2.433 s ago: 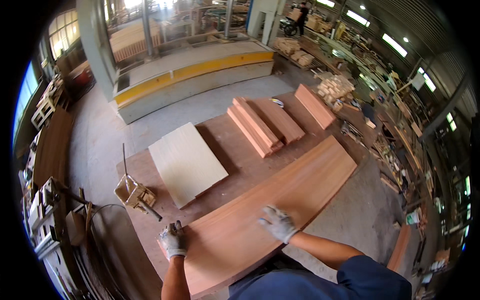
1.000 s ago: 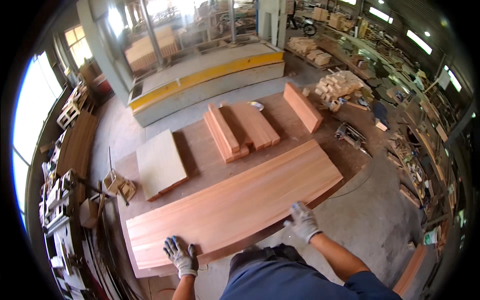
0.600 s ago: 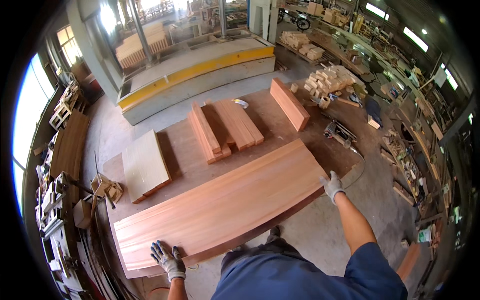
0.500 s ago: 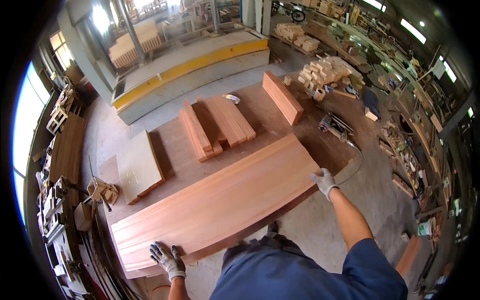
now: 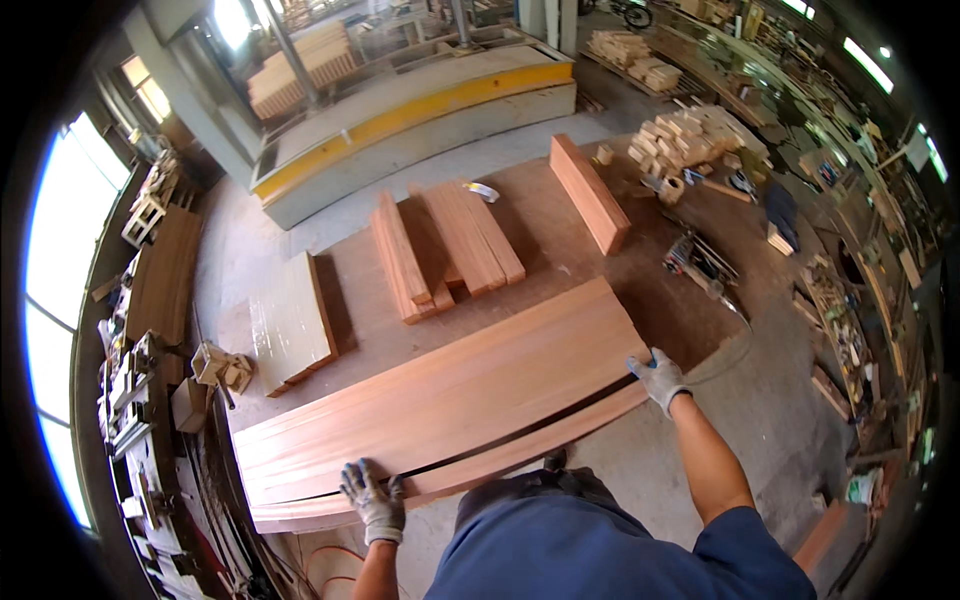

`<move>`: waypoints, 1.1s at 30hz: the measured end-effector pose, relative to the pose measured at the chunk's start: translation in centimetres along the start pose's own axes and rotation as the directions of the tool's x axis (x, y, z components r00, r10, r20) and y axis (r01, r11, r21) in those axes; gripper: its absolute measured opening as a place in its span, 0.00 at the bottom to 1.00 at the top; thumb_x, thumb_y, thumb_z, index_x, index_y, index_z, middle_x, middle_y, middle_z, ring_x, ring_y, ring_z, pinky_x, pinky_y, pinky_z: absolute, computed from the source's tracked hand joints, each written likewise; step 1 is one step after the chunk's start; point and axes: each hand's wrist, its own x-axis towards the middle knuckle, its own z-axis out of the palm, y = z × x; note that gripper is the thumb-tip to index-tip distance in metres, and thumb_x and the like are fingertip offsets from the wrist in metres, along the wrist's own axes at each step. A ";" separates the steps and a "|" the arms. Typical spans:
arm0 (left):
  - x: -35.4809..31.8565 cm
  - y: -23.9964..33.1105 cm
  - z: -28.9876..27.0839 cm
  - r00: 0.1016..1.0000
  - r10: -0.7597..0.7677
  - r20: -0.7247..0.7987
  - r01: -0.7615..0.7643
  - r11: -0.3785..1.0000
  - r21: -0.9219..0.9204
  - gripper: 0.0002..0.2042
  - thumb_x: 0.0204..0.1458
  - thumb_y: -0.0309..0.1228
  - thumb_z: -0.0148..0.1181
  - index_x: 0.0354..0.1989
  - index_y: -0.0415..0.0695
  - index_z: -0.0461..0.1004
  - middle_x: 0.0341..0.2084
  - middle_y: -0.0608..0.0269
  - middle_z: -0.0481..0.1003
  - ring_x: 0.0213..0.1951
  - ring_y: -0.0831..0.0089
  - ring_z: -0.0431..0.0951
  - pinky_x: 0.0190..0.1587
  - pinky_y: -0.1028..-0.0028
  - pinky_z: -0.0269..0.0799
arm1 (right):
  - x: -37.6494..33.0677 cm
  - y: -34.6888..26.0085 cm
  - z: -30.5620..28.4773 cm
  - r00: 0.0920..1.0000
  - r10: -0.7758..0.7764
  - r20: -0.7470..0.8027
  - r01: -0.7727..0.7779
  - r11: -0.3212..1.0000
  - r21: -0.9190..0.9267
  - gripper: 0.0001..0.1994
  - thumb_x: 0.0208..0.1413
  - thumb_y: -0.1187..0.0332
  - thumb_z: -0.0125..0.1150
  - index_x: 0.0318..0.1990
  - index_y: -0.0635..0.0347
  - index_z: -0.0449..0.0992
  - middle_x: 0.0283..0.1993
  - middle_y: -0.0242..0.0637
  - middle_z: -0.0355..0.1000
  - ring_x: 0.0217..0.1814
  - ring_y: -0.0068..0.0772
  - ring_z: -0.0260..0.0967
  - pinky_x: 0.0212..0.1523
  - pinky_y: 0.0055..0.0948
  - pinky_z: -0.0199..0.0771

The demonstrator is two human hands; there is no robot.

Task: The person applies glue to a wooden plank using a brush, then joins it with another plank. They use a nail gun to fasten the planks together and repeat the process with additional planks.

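Since the last frame, a dark gap had opened along the near side of the wide reddish board (image 5: 450, 395), baring a narrow pinkish strip (image 5: 540, 437), loose plank or counter edge, I couldn't tell. I judged I was adjusting how the board lay; the next move seemed to call for even pressure at both ends. It looked flat and smooth, streaked lengthwise, along the near side of the counter (image 5: 555, 255). My left hand (image 5: 374, 502) was open, fingers spread, by the gap; my right hand (image 5: 661, 382) met the near right corner, its grip unclear. Shorter planks (image 5: 470, 240) lay beyond.
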 end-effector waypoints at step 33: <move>3.7 7.1 0.3 0.998 0.039 0.058 -0.038 0.999 -0.014 0.42 0.57 0.49 0.70 0.80 0.58 0.59 0.79 0.35 0.48 0.81 0.38 0.43 0.79 0.37 0.30 | 6.7 -3.4 -0.3 0.980 0.031 0.196 -0.020 0.998 -0.060 0.18 0.61 0.52 0.74 0.36 0.61 0.87 0.31 0.37 0.83 0.32 0.27 0.75 0.36 0.36 0.74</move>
